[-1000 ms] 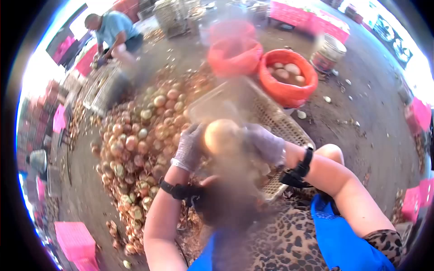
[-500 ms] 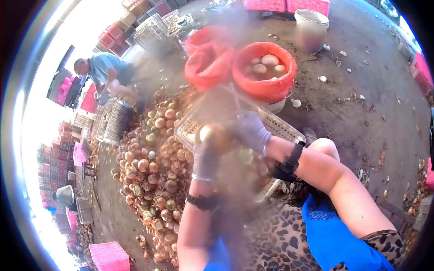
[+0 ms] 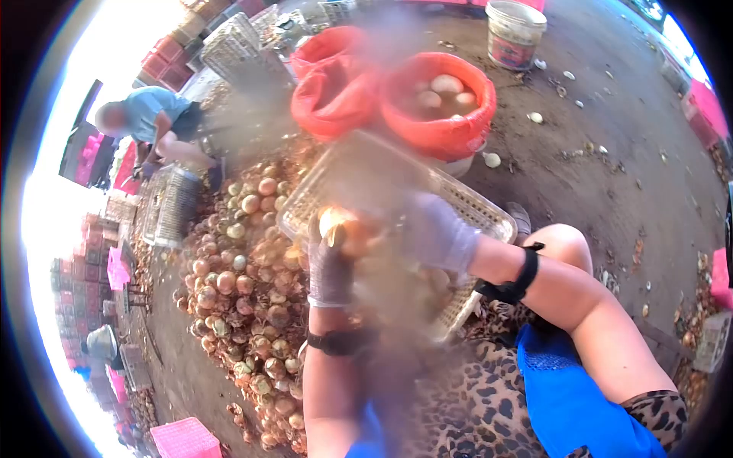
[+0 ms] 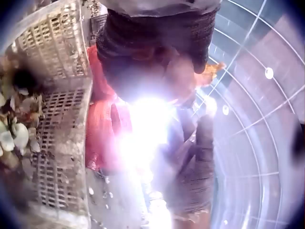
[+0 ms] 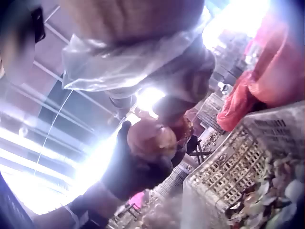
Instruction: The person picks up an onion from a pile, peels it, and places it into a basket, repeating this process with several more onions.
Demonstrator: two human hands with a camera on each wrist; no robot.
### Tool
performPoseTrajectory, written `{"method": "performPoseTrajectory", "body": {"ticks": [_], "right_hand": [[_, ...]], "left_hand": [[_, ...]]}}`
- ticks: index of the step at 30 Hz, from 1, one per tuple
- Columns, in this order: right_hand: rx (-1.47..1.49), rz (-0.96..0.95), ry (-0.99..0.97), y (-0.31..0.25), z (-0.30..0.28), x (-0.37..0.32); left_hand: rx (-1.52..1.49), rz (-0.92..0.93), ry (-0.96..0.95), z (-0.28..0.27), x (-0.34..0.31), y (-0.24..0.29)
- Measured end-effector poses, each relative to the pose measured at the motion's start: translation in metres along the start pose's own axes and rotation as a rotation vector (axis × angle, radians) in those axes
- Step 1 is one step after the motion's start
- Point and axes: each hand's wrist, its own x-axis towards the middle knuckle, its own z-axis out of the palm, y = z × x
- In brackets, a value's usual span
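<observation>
In the head view my gloved left hand [image 3: 330,271] grips an onion [image 3: 336,223] above a plastic crate [image 3: 489,217], and its upper side shows pale and bright. My gloved right hand [image 3: 443,233] is close beside the onion, its fingers blurred by a smudge on the lens. The right wrist view shows the onion [image 5: 152,138] in the left hand's dark fingers, with loose brown skin [image 5: 185,130] at its side, right under the right hand [image 5: 178,90]. Whether the right fingers pinch that skin I cannot tell. Glare hides much of the left wrist view.
A large heap of onions [image 3: 244,290] lies left of the crate. Beyond the crate stand a red-lined bucket [image 3: 481,126] holding peeled onions in liquid and another red bag [image 3: 328,107]. A white bucket [image 3: 515,34] stands farther back. Another person [image 3: 156,118] bends over a crate [image 3: 172,206].
The onion stays in my left hand, which has shifted slightly left, and my right hand remains beside it. The head view has turned, so the heap and buckets sit differently in it.
</observation>
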Motion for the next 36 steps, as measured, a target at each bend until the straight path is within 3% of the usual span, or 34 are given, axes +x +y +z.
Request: {"method": "performPoseTrajectory", "body": {"ticks": [1, 3, 5, 7, 9, 11, 12, 13, 16, 18, 20, 23, 26, 29, 32, 36], "right_hand": [[0.114, 0.049, -0.019, -0.002, 0.005, 0.0], [-0.038, -0.016, 0.027, 0.012, 0.011, 0.011], [0.194, 0.188, 0.103, 0.027, 0.014, 0.023], [0.804, 0.674, 0.211, 0.041, 0.014, 0.032], [0.063, 0.224, 0.294, 0.082, 0.035, 0.031], [-0.355, 0.013, 0.255, 0.098, 0.026, 0.032], [-0.406, 0.04, 0.177, 0.095, 0.011, 0.037], [-0.365, 0.006, 0.152, 0.097, 0.012, 0.038], [-0.226, -0.084, 0.018, 0.079, 0.016, 0.03], [-0.074, -0.022, -0.13, 0.04, 0.018, 0.01], [0.124, 0.148, -0.262, 0.011, 0.025, -0.004], [-0.194, 0.005, -0.371, 0.03, 0.041, -0.005], [-0.279, 0.102, -0.493, 0.036, 0.041, -0.001], [-0.192, 0.124, -0.498, 0.037, 0.037, -0.003], [-0.13, 0.268, -0.562, 0.029, 0.033, 0.001], [-0.187, 0.314, -0.61, 0.017, 0.022, 0.003]], "left_hand": [[0.134, 0.018, 0.001, 0.004, 0.0, -0.001], [0.088, 0.035, 0.004, 0.018, -0.003, -0.002], [0.053, 0.031, -0.05, 0.018, -0.005, 0.003], [0.0, 0.036, -0.029, 0.019, 0.0, -0.002], [-0.003, -0.016, 0.019, 0.011, 0.0, -0.007], [-0.127, 0.034, -0.034, 0.0, -0.001, -0.009], [-0.229, 0.076, -0.06, -0.001, -0.004, -0.004], [-0.327, 0.113, -0.087, -0.004, -0.007, 0.001], [-0.284, 0.055, 0.07, -0.029, -0.003, 0.008], [-0.615, -0.09, 0.09, -0.037, 0.003, 0.007], [-0.612, -0.094, 0.12, -0.033, 0.001, 0.007], [-0.609, -0.104, 0.156, -0.02, -0.005, 0.011], [-0.582, -0.121, 0.182, -0.021, -0.003, 0.009], [-0.565, -0.112, 0.148, -0.032, 0.005, -0.002], [-0.522, -0.073, 0.16, -0.026, 0.005, -0.001], [-0.448, -0.022, 0.108, -0.028, 0.009, -0.006]]}}
